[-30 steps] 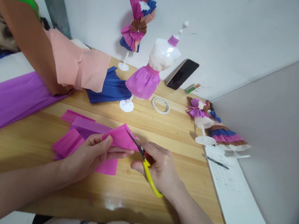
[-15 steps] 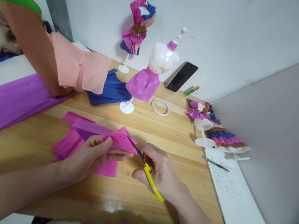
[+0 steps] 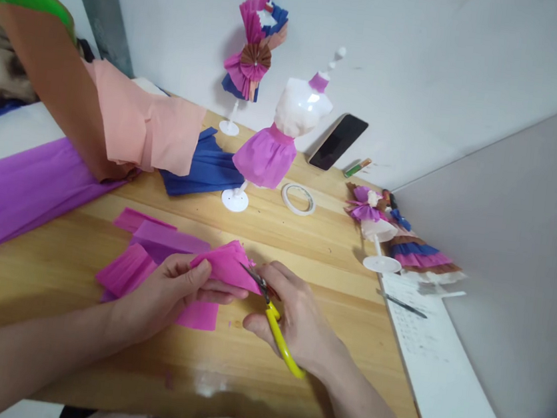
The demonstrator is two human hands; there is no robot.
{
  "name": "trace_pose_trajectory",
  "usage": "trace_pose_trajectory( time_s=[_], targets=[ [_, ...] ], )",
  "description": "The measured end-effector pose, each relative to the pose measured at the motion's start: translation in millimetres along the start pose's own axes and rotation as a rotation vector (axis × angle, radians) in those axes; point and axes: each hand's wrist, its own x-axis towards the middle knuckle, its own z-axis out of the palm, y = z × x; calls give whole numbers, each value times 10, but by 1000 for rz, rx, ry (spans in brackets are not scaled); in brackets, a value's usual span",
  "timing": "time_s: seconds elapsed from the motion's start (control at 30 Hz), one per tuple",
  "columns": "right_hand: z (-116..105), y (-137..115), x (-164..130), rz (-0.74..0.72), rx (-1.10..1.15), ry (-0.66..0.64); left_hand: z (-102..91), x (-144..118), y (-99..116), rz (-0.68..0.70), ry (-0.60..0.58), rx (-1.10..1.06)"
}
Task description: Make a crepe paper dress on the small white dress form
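Two hands meet over the table (image 3: 238, 382): the left hand (image 3: 176, 284) pinches a bright pink sheet (image 3: 222, 264) between thumb and fingers, while the right hand (image 3: 299, 312) is curled around the yellow-handled scissors (image 3: 285, 345). From where I stand, the blade tips now sit lower on the sheet, drawn back from its top corner compared with a second ago, and the sheet bulges a little more over the left fingers. I take that to mean the trimming along its ragged right edge is still under way; I see no large piece come free. Whether the blades are fully closed, I can't tell. The sheet is held up off the table, just right of the loose pink and purple pieces (image 3: 127, 269), with the pink-skirted dress form (image 3: 304, 108) standing beyond.
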Motion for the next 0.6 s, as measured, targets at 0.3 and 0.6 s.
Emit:
trace_pose_trajectory(
  time_s=[0.3, 0.6],
  targets=[
    [17, -32, 7, 10, 2, 16, 24, -8, 7, -36, -1, 59],
    [42, -25, 7, -3, 11, 26, -15, -11, -27, -52, -2, 77]
  ],
)
